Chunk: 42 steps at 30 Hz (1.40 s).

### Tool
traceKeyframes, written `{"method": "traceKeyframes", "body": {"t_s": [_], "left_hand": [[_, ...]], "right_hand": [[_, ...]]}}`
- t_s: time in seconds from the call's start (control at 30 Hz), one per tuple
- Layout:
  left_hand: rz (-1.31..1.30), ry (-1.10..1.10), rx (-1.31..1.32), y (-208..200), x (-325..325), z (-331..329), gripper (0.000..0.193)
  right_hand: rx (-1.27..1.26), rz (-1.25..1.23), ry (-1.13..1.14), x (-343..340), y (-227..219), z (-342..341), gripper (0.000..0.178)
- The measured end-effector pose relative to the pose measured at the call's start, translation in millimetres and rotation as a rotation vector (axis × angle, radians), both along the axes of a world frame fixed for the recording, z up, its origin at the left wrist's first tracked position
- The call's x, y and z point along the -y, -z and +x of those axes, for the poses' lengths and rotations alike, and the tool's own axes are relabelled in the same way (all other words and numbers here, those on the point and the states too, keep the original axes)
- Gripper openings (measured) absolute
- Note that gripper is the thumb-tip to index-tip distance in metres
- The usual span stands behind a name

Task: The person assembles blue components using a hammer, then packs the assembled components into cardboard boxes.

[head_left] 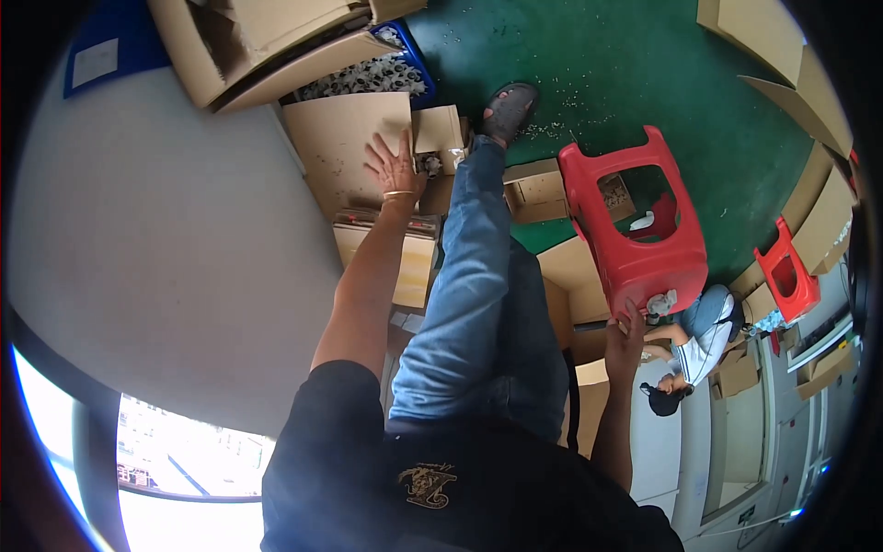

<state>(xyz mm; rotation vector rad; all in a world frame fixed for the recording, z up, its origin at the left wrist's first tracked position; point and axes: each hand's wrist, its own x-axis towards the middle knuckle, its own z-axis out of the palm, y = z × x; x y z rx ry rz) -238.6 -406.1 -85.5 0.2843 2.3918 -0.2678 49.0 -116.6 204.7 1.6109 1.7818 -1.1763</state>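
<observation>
— Where is the left hand [395, 166] seen?

— It is stretched out toward twelve o'clock, fingers spread wide and flat, laid on a sheet of brown cardboard [345, 147]. Nothing is gripped by it. A thin bangle [399, 193] is worn at the wrist.

— And what is found around that sheet?

— A small open carton [440, 138] is set just beside the hand at three o'clock. A blue crate [386, 69] of small pale parts is placed beyond the sheet at twelve o'clock.

— How is the right hand [625, 336] held?

— It is raised against the lower edge of a red plastic stool [635, 216], at its six o'clock. Whether the fingers are closed on the edge cannot be told.

— Is anything else shown nearby?

— A second red stool [789, 271] is seen well apart at three o'clock, and a seated person [690, 345] is seen just right of the hand.
</observation>
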Motion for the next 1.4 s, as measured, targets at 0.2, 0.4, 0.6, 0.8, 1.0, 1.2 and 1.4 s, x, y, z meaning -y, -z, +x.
{"method": "traceKeyframes", "body": {"t_s": [0.2,0.4,0.6,0.8,1.0,1.2,1.4], "left_hand": [[0.144,0.531,-0.240,79.2,-10.4,-9.6,0.079],[-0.300,0.574,-0.246,78.1,25.0,-28.1,0.063],[-0.108,0.041,-0.088,3.6,28.6,-27.5,0.062],[-0.065,-0.429,-0.200,-74.9,67.4,16.8,0.069],[-0.040,-0.627,-0.488,-99.4,103.3,57.6,0.063],[-0.066,-0.699,-0.406,-130.6,97.8,77.5,0.060],[-0.003,-0.533,-0.234,-137.2,107.6,68.5,0.059]], "right_hand": [[0.068,-0.100,0.151,46.9,23.3,43.2,0.046],[0.200,-0.153,0.251,91.7,14.6,73.3,0.045],[0.191,-0.211,0.326,104.0,14.1,100.5,0.045],[0.016,-0.200,0.233,78.5,40.3,78.9,0.044],[-0.114,-0.212,0.198,63.4,54.4,78.1,0.045],[-0.118,-0.166,0.048,60.5,58.6,119.9,0.046],[-0.026,-0.238,-0.061,69.9,54.2,134.7,0.046]]}}
